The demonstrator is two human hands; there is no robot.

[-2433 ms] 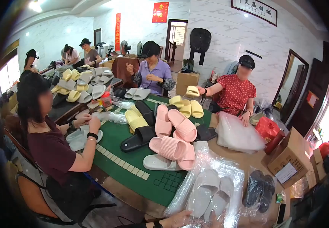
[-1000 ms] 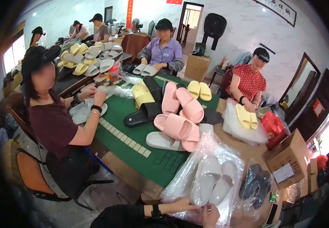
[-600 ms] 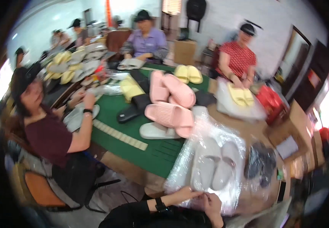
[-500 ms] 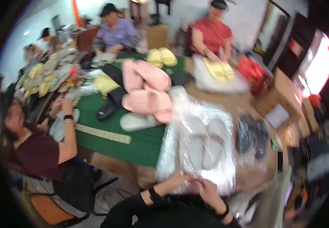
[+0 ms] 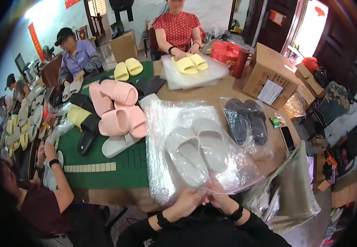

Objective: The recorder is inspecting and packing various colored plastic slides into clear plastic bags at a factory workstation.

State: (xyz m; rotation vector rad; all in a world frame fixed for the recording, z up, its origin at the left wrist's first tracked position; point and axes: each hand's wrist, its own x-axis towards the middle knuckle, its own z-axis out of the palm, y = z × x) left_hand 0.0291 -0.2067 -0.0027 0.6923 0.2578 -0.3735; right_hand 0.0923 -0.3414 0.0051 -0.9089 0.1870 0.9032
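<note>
A pair of light grey slippers (image 5: pixel 189 162) lies side by side in a clear plastic bag (image 5: pixel 240 175), at a slant above a stack of shiny clear bags (image 5: pixel 158 164). At the bag's near edge, my left hand (image 5: pixel 189 200) has its fingers closed on the plastic. Close beside it, my right hand (image 5: pixel 220 198) pinches the same edge. The fingertips of both hands almost meet below the slippers' near ends. To the right of this pair rest dark grey slippers (image 5: pixel 246 121) in another clear bag.
Pink slippers (image 5: pixel 116 119), black ones (image 5: pixel 88 133) and a white one pile on the green mat (image 5: pixel 104 179). A cardboard box (image 5: pixel 269 74), red flask (image 5: pixel 240 64), phone (image 5: pixel 287 138) and open sack (image 5: pixel 298 189) stand rightward. Co-workers sit left and across, one handling yellow slippers (image 5: pixel 189 64).
The view has turned to the right and steadied. The bagged light grey slippers now look larger and closer, tilted to the left. Both hands stay at the bag's near edge.
</note>
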